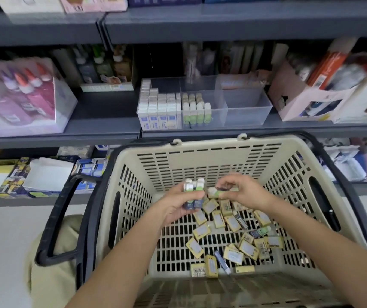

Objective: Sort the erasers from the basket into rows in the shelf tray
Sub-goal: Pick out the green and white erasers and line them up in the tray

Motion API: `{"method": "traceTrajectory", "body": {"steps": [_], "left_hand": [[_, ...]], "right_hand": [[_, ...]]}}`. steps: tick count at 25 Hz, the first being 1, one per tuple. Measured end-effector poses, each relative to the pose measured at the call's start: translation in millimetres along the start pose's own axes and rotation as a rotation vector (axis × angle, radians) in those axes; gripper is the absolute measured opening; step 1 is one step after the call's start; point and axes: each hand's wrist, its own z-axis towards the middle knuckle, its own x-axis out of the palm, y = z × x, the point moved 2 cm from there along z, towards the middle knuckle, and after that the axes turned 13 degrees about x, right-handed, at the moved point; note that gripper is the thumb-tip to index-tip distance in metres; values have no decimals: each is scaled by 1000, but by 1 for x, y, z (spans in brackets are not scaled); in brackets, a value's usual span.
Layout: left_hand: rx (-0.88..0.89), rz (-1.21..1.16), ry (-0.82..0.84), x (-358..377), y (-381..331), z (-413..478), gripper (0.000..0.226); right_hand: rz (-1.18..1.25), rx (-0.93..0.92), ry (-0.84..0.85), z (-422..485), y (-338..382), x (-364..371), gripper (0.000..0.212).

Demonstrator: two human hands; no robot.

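The beige slatted basket [209, 156] fills the lower middle of the view, and both hands are inside it, above its floor and near its far wall. The left hand [178, 205] has its fingers curled round a small bundle of green-and-white erasers [194, 190], held upright with their white ends pointing toward the basket's far rim. The right hand [242, 190] pinches a single green-and-white eraser [217, 192] between thumb and fingertips; it lies sideways, just beside the bundle (whether the two touch cannot be told). On the basket's floor, below and to the right of the hands, yellow-sleeved erasers [233, 223] lie scattered at all angles, with a blue stick-shaped piece [222, 262] near the basket's near wall and a lone green eraser [261, 231] toward its right wall. A black handle [60, 218] hangs folded down outside the basket's left wall. Beyond the basket's far rim, on the shelf above it, sits the clear shelf tray [244, 112]: white boxed erasers [158, 107] stand in rows in the compartment above the basket's left half, and rows of green-capped erasers [195, 110] stand in the next compartment, above the basket's middle. Well to the left of the basket, on the same shelf as the tray, is a clear box of glue bottles [22, 92], blurred.
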Motion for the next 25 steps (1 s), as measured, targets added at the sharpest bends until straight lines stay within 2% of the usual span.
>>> {"method": "traceTrajectory", "body": {"steps": [5,8,11,15,18,20,23,25], "left_hand": [[284,91,58,23,-54,0,53],[494,258,-34,27,-95,7,48],[661,437,-110,26,-133,18,42],[695,476,-197,11,-147,35,37],[667,455,-207,0,-142,42,36],[653,389,-201,-4,-142,45,36],[649,336,-178,-8,-143,47,43],[639,306,-177,-10,-141,52,35]], "right_hand": [[232,-53,-14,-1,28,-29,34],[261,-102,-73,6,48,-52,26],[224,-127,-186,22,71,-81,28],[107,-140,-433,54,95,-120,10],[-173,-52,-594,86,107,-140,16],[-253,-20,-562,106,116,-143,14],[-349,37,-402,127,125,-134,18],[-380,67,-280,135,131,-131,19]]}}
